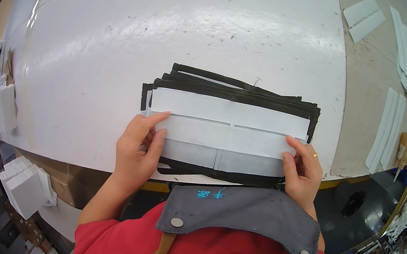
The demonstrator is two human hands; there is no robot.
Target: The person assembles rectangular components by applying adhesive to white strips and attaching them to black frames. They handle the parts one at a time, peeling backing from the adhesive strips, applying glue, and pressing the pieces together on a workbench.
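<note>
A stack of flat pieces with black fabric edging (236,96) lies near the table's front edge, its layers fanned unevenly at the back. On top rests a white card panel (230,111) with a narrow slit line running across its middle. Below it shows a pale grey panel (251,165) with a seam down its centre. At the white panel's left end, my left hand (141,140) pinches the edge between thumb and forefinger. My right hand (304,169), a ring on one finger, grips the opposite end the same way. The other fingers of both hands curl out of sight.
The white tabletop (178,24) stretches beyond the stack. On a beige board at right lie white strips (387,129), a folded white piece (364,19) and a yellowish bottle (404,150) with a nozzle. White blocks (27,186) are stacked at lower left, below the table edge.
</note>
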